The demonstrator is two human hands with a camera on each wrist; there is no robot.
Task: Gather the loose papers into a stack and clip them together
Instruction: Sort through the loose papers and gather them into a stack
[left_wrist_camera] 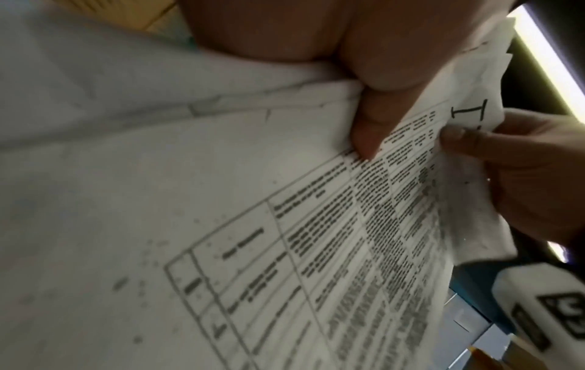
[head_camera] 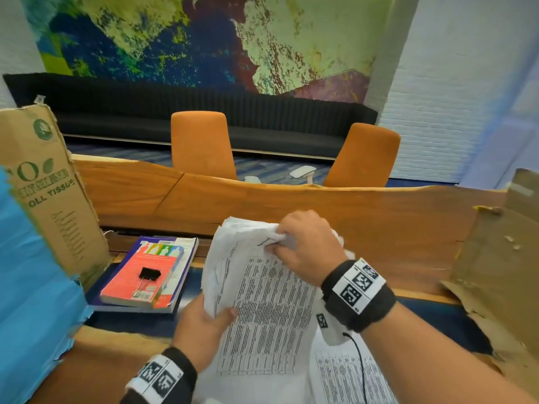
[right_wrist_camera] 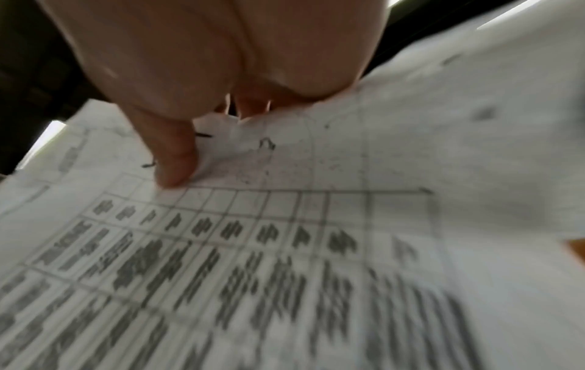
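A bundle of white papers (head_camera: 262,301) printed with tables is held up off the table, tilted toward me. My left hand (head_camera: 204,322) grips its lower left edge, thumb on the printed face. My right hand (head_camera: 303,246) pinches the crumpled top edge of the papers (right_wrist_camera: 285,250). In the left wrist view the left thumb presses on the papers (left_wrist_camera: 285,250) while the right hand (left_wrist_camera: 506,160) pinches their far corner. Another printed sheet (head_camera: 350,374) lies below the right wrist. A black binder clip (head_camera: 148,275) rests on a red book (head_camera: 137,275) to the left, apart from both hands.
The red book lies on a larger book (head_camera: 180,258) at the left. A torn cardboard box (head_camera: 49,188) stands at the far left, more cardboard (head_camera: 495,272) at the right. Blue material (head_camera: 26,287) fills the left edge. A wooden table (head_camera: 379,223) runs across, orange chairs (head_camera: 201,144) behind it.
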